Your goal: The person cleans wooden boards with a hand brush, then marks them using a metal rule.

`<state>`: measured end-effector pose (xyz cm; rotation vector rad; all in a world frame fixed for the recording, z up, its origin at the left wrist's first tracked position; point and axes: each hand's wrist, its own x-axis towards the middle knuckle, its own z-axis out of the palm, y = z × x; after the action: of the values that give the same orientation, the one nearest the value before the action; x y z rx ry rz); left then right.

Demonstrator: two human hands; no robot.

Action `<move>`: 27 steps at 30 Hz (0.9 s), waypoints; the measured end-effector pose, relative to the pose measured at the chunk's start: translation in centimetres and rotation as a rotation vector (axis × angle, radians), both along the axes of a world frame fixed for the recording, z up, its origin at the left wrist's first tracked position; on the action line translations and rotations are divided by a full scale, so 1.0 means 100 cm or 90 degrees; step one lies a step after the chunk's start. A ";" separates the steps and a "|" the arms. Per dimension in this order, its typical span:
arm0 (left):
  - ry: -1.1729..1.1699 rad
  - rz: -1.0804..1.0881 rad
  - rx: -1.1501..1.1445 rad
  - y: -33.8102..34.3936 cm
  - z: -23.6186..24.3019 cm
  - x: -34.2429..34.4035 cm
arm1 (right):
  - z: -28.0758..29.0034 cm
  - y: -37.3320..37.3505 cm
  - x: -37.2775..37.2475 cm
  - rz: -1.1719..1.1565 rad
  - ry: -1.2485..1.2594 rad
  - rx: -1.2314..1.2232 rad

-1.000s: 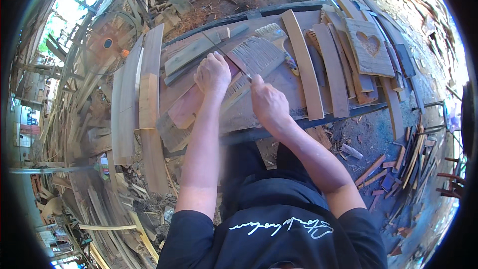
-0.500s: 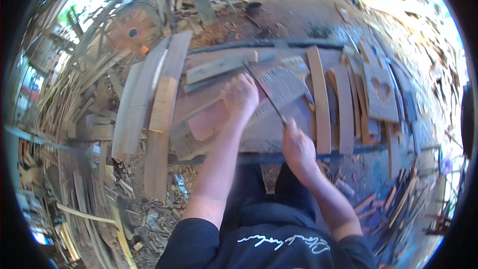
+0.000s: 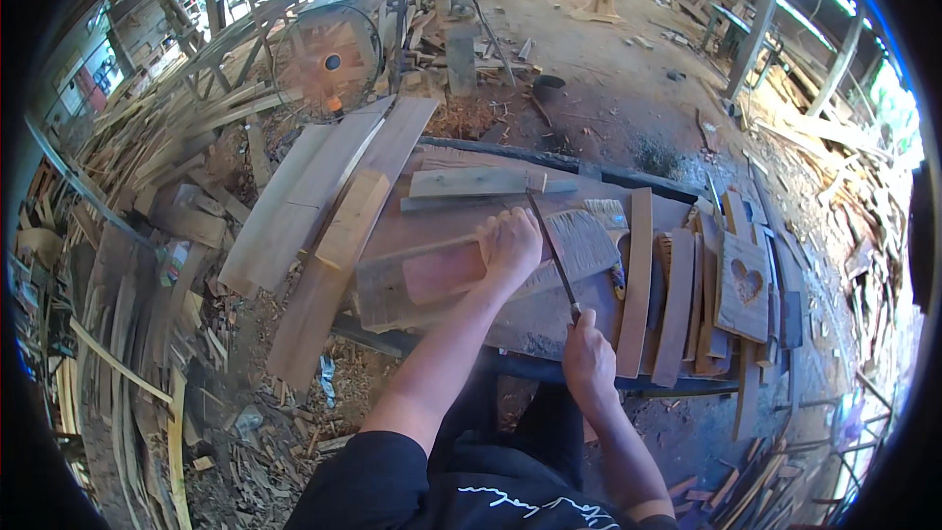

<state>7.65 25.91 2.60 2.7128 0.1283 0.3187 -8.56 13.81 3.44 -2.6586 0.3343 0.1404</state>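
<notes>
My right hand [image 3: 590,358] is wrapped round the handle of a long, thin, dark file-like tool [image 3: 555,253]. Its blade slants up and away to the left, passing just right of my left hand [image 3: 513,247]. That hand is closed at the left end of a weathered grey wooden piece [image 3: 584,243] with a ridged surface; the fingertips are hidden. Beneath lies a broad board [image 3: 385,296] with a pinkish patch. A brush [image 3: 605,208] with pale bristles and a small yellow-and-dark tool [image 3: 617,280] lie right of the grey piece.
Long planks [image 3: 304,206] rest across the bench's left end, with a wood block [image 3: 353,219] on top. Curved slats [image 3: 636,280] and a board with a heart cut-out [image 3: 743,285] line the right. A large round blade or wheel [image 3: 332,61] stands beyond; scrap wood [image 3: 128,363] covers the left floor.
The view has tilted up, showing more of the yard beyond the bench. Both hands keep their grip, and the tool still lies beside my left hand, now at a steeper slant.
</notes>
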 end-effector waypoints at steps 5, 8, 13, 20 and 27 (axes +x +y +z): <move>-0.007 -0.017 -0.018 -0.009 0.000 0.003 | -0.005 0.009 0.047 -0.006 -0.081 0.021; -0.019 -0.002 -0.015 -0.007 -0.006 0.002 | -0.005 0.009 0.049 0.028 -0.083 0.000; -0.010 0.003 -0.012 -0.002 -0.003 0.000 | 0.005 -0.001 0.000 0.016 0.000 -0.002; -0.001 -0.010 -0.014 -0.012 -0.001 0.004 | -0.004 0.005 0.059 0.013 -0.063 -0.021; -0.009 -0.006 0.000 0.002 0.004 0.002 | 0.008 0.003 0.014 0.022 -0.004 0.028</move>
<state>7.85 26.08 3.00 2.7092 0.1103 0.3357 -7.14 14.13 4.23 -2.6220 0.2801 0.1481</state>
